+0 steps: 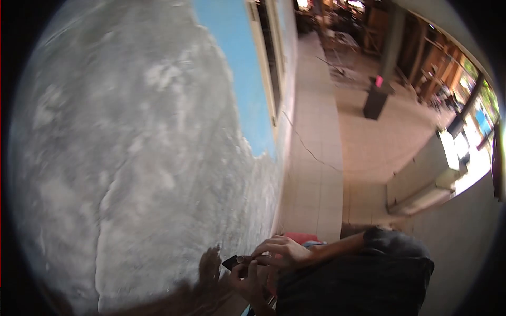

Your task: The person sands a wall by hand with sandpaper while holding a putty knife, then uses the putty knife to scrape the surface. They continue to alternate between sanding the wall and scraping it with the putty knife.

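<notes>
At the lower middle of the head view both my hands are together, close to a grey, patchy plastered wall [158, 184]. My right hand [284, 251] reaches in from the right, its fingers bent over a small dark flat piece [230, 262]. Just below it, my left hand [250, 283] has its fingers closed around the same piece. One dark corner sticks out toward the wall; the rest is covered by fingers, so its kind cannot be made out. The hands cast a shadow [211, 268] on the wall.
Blue paint [232, 79] borders the grey plaster, beside a window frame [266, 63]. A thin cable [311, 152] runs across the tiled floor [316, 195]. A pillar with a dark base [375, 102] and a low wall block [424, 171] stand to the right. Something red [300, 237] lies behind my hands.
</notes>
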Tool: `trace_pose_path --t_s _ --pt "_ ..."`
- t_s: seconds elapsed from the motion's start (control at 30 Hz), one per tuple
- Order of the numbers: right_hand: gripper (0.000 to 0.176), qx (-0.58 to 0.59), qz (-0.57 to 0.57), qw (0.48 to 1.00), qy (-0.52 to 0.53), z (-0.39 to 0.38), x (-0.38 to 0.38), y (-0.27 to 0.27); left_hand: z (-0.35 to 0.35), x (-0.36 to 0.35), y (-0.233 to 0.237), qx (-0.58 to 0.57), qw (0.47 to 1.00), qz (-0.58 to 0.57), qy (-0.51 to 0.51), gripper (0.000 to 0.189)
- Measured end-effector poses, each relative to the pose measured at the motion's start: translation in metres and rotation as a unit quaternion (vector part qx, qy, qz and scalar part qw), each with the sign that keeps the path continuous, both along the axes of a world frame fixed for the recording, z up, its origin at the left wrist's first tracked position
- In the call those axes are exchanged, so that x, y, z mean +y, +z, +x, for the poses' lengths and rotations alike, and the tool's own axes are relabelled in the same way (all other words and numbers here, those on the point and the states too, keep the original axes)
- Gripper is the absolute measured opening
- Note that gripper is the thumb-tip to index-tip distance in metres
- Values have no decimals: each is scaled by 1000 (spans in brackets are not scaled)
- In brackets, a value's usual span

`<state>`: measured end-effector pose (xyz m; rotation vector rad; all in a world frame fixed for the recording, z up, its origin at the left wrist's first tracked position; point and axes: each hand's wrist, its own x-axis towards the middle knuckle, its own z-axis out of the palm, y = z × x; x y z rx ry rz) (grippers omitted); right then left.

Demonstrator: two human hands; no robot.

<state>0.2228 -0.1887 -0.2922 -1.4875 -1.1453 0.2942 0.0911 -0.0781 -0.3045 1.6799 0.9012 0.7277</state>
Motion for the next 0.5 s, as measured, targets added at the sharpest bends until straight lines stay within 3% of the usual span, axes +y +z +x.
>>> trace_pose_path --t_s 0.13,0.23,0.3,0.43,0.5 --pt "24 0 -14 999 46 5 11 13 -3 -1 3 -38 997 31 53 23" --pt "25 -13 -57 997 42 8 16 15 -9 6 0 -36 998 29 48 23" --pt "26 -24 -64 995 65 15 22 10 -17 7 -4 -31 995 96 16 22" --pt "22 8 -77 996 36 14 33 4 -26 5 -13 7 982 184 -42 20" --pt "20 -3 -84 996 -4 7 33 9 -21 3 -15 -9 978 209 4 19"
